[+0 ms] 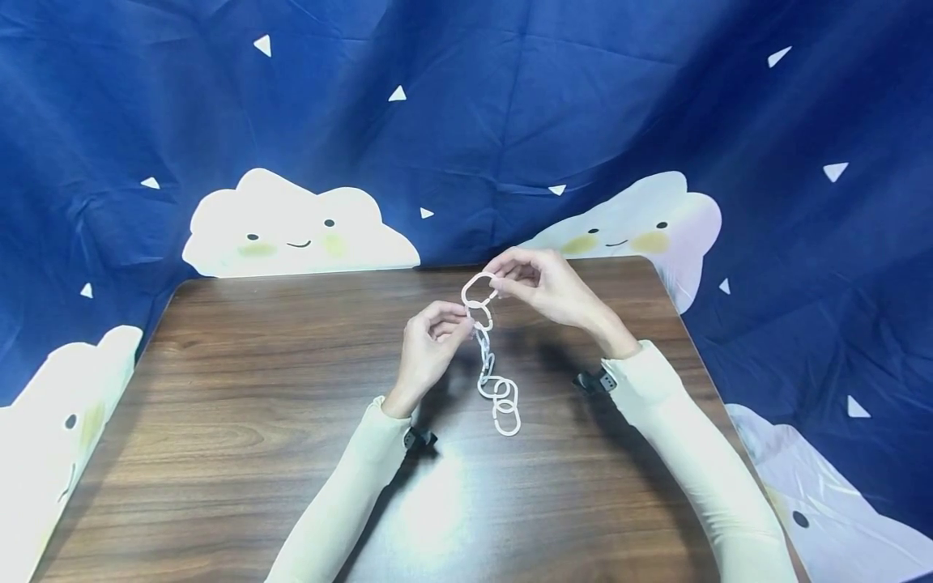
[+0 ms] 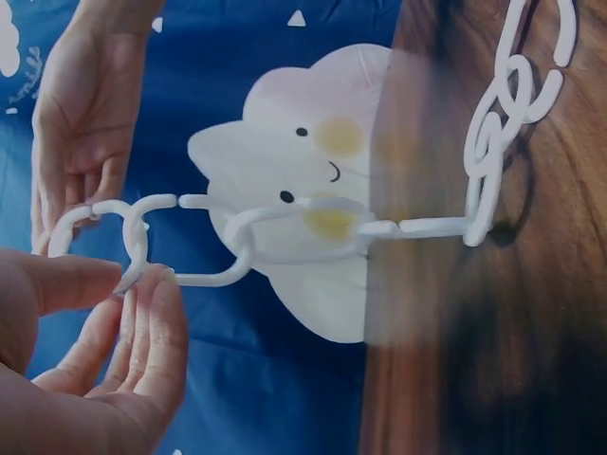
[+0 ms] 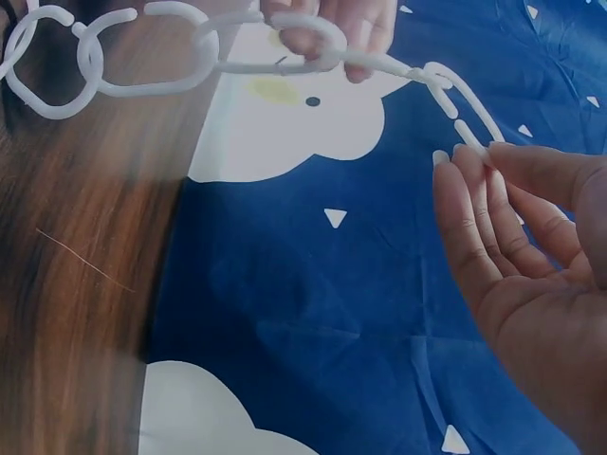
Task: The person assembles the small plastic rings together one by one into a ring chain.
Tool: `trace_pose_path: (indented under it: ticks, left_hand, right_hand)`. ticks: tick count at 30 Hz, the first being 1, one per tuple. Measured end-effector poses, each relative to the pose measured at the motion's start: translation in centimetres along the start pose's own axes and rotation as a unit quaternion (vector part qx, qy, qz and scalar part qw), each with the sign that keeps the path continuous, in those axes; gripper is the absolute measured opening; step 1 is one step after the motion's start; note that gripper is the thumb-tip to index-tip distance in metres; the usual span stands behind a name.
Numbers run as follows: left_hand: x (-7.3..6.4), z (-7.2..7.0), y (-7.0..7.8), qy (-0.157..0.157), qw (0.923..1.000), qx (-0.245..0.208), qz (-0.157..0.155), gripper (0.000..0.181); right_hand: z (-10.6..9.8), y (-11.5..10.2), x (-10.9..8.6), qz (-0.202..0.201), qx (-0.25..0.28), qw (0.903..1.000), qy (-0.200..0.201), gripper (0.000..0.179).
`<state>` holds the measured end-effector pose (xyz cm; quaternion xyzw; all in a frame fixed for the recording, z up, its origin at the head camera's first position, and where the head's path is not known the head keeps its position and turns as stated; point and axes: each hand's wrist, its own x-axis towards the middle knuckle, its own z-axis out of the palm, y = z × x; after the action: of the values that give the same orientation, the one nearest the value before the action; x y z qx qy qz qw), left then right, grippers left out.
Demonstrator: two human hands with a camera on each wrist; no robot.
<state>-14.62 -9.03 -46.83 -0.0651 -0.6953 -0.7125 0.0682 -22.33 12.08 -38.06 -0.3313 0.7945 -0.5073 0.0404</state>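
Observation:
A chain of several white plastic links (image 2: 211, 280) with small gaps in their sides hangs from both hands over the table. My right hand (image 1: 552, 289) pinches the end link (image 3: 471, 142) between thumb and fingertips at the chain's top. Just below and to the left, my left hand (image 1: 426, 348) pinches the link joined to it. From there the rest of the chain drops toward the near side, its lowest link (image 1: 507, 433) at the bottom. In the left wrist view, the other hand shows behind the held links.
The brown wood-grain table (image 1: 291, 389) lies under both arms. Blue cloth (image 1: 466, 121) with white clouds and triangles surrounds its back and sides. A small black device sits at each wrist, one by the right sleeve (image 1: 692, 437).

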Motion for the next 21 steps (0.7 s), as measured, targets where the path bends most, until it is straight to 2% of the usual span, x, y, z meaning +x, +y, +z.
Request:
trace_pose_path:
  ticks: [8,16,21]
  left_hand:
    - [-0.7,-0.2,-0.9,0.009,0.9993,0.025,-0.026,0.023]
    - [-1.3,-0.1,-2.7,0.006,0.9977,0.052,-0.044,0.024]
    - [-1.9,-0.2,-3.7,0.007,0.9952,0.067,-0.07,0.028]
  right_hand:
    - [-1.4,-0.6,0.1,-0.002,-0.007,0.9998,0.019,0.016]
    - [-2.4,-1.3,0.3,0.024,0.001,0.9994,0.025,0.017]
    - [-2.9,-1.7,0.4,0.019,-0.002,0.9994,0.03,0.017]
